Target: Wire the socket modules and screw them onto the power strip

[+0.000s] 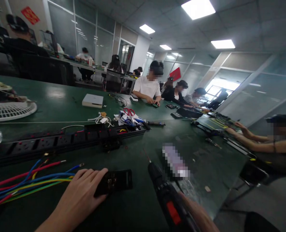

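Observation:
My left hand [88, 187] is wrapped round one end of a black rectangular part [120, 181], which has small metal pieces in its middle and lies low over the green table. In my right hand [196, 209] is a black power drill [163, 187] with an orange-red patch on its body. Its thin bit points forward, away from me, and stands apart from the black part. Most of my right hand's fingers are hidden behind the drill. Left of my left hand, several red, blue, yellow and green cables [36, 183] end in metal lugs.
A long black power strip [58, 141] crosses the table beyond my hands. Behind it lie red-handled scissors [129, 111], a grey box [92, 100] and a white basket [12, 109]. A phone-like blurred object [175, 160] lies by the drill. Another person's arms [256, 140] reach in from the right.

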